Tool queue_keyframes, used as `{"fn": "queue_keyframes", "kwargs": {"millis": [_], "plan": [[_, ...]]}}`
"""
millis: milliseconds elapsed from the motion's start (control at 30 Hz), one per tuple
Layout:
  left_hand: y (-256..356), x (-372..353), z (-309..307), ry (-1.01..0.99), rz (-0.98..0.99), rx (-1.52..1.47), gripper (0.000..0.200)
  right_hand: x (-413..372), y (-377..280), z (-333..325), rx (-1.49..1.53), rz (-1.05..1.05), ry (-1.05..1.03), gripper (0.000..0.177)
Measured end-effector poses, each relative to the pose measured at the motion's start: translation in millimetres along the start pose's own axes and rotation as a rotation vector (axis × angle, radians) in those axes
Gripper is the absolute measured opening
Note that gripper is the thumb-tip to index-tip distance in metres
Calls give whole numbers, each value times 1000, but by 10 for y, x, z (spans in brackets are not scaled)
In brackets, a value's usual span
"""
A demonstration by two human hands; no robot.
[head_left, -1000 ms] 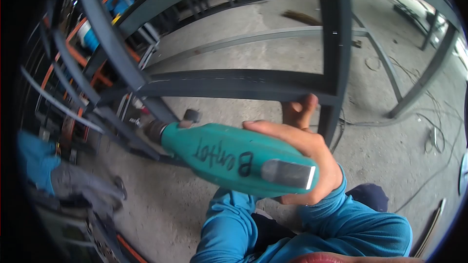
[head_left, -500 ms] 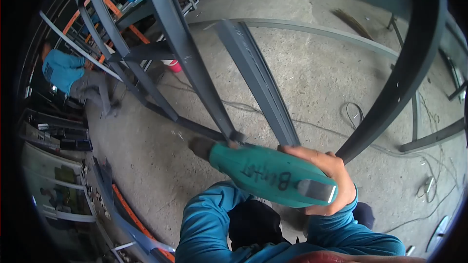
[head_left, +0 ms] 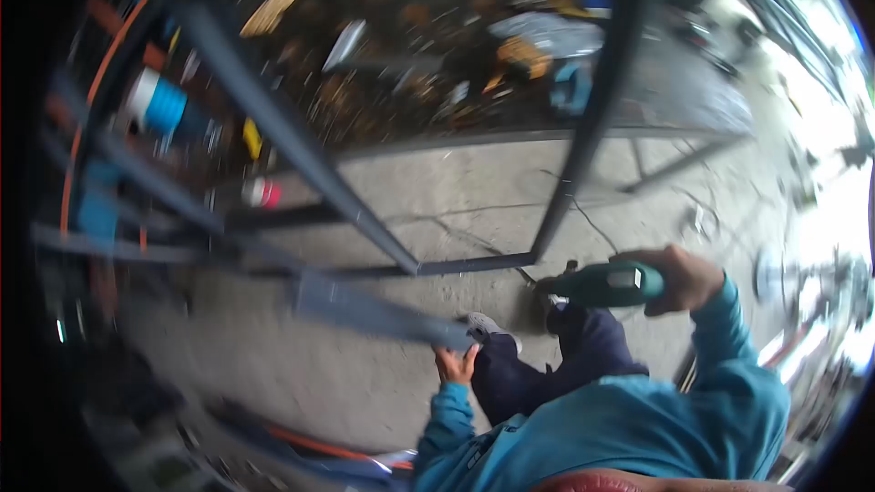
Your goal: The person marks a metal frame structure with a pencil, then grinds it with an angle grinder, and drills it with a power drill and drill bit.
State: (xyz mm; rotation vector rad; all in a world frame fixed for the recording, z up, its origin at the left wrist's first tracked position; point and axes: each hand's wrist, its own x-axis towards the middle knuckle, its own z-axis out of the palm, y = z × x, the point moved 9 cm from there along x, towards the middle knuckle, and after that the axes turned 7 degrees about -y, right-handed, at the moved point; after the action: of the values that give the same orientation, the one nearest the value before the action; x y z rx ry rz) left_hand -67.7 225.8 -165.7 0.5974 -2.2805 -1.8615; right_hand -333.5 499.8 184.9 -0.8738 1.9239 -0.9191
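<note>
My right hand [head_left: 685, 281] is wrapped round a green power drill [head_left: 602, 284], its dark nose pointing left, above my feet. Lower and to the left, my left hand [head_left: 454, 364] grips the end of a grey metal bar [head_left: 374, 310], thumb against its near end. The bar reaches up and left, across the lower part of a dark grey metal frame [head_left: 301, 155]. Motion blur softens the bar's far end. The frame's slanting uprights meet a low crosspiece [head_left: 478, 264] in front of my feet.
Beyond the frame stands a dark worktable [head_left: 410, 138] strewn with scraps, plastic and tools. Cables [head_left: 592, 223] run over the concrete floor. At left are a blue and white container [head_left: 159, 102] and orange rails [head_left: 91, 118]. Long strips [head_left: 301, 442] lie lower left.
My view has swung round and blurred. The drill has moved right, away from the frame's lower joint. My left hand, hidden before, now shows on the grey metal bar.
</note>
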Motion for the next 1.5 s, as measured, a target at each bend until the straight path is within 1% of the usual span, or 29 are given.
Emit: {"fn": "queue_keyframes", "kwargs": {"millis": [33, 100, 133, 167, 233, 300, 333, 367, 433, 500, 533, 567, 600, 667, 700, 767, 800, 833, 900, 967, 1000, 1033, 1100, 1133, 1233, 1267, 1333, 1433, 1500], "plan": [[265, -121, -187, 41, 25, 46, 68, -240, -163, -83, -54, 10, 46, 80], [977, -148, -332, -56, 127, 397, 47, -723, -380, -364, -72, 186, 150, 82], [1465, -144, -405, 61, 217, 402, 35, -949, -521, -503, -85, 216, 222, 82], [1655, -56, -389, 31, 245, 400, 35, -1178, -549, -620, -66, 308, 289, 83], [1951, -43, -408, -65, 318, 404, 35, -1619, -621, -849, -97, 303, 525, 80], [2247, 79, -333, -105, 349, 413, 35, -1990, -528, -1031, 336, 268, 800, 74], [2340, 153, -316, -104, 304, 377, 34, -2104, -414, -1151, 372, 172, 869, 69], [2415, 228, -277, -96, 259, 342, 33, -2208, -427, -1292, 356, 118, 977, 67], [2671, 351, -130, -78, 266, 337, 32, -2437, -265, -1620, 257, 175, 1139, 67], [2802, 425, 68, -44, 277, 335, 32, -2601, -94, -1961, 253, 49, 1296, 67], [2808, 475, 189, -55, 261, 317, 45, -2669, 6, -2163, 248, 11, 1342, 66], [2815, 543, 346, -66, 244, 296, 60, -2756, 116, -2323, 283, 3, 1342, 65], [2832, 604, 513, -49, 243, 304, 60, -2831, 216, -2511, 266, 13, 1340, 64], [2812, 668, 943, -96, 122, 343, 62, -2951, 507, -2850, 256, 31, 1308, 63], [2867, 761, 1260, -78, 107, 331, 62, -3020, 626, -3093, 252, -3, 1269, 62], [3340, 716, 1861, -292, 354, 611, 45, -3142, 912, -3450, 301, 3, 1205, 61], [3385, 740, 2011, -257, 206, 524, 55, -3202, 1034, -3583, 304, 58, 1146, 61], [3532, 787, 2197, -232, 133, 508, 58, -3242, 1139, -3746, 286, 100, 1083, 61], [3605, 904, 2461, -307, -50, 563, 61, -3284, 1326, -4037, 252, 80, 1025, 63], [3974, 1065, 2612, -267, -168, 679, 64, -3254, 1492, -4236, 296, 109, 1002, 64], [4077, 1141, 2689, -293, -181, 800, 67, -3232, 1572, -4309, 285, 89, 1012, 64], [4107, 1210, 2756, -294, -193, 803, 67, -3206, 1667, -4360, 292, 94, 1003, 64], [4188, 1341, 2949, -364, -127, 1019, 66, -3204, 1792, -4429, 252, 99, 1006, 64], [4148, 1397, 3032, -406, -144, 1055, 65, -3208, 1820, -4438, 256, 92, 1012, 66], [4159, 1598, 3261, -421, -131, 1117, 64, -3349, 1750, -4414, 240, 154, 990, 67], [4189, 1689, 3356, -430, -119, 1108, 64, -3416, 1688, -4424, 193, 124, 976, 68], [4322, 1853, 3577, -431, 6, 1142, 66, -3597, 1577, -4450, 198, 165, 957, 68], [4325, 2143, 3960, -452, 27, 1192, 65, -3875, 1501, -4507, 221, 223, 890, 67], [4362, 2333, 4188, -443, 47, 1206, 65, -4073, 1472, -4629, 265, 132, 970, 66]]}}
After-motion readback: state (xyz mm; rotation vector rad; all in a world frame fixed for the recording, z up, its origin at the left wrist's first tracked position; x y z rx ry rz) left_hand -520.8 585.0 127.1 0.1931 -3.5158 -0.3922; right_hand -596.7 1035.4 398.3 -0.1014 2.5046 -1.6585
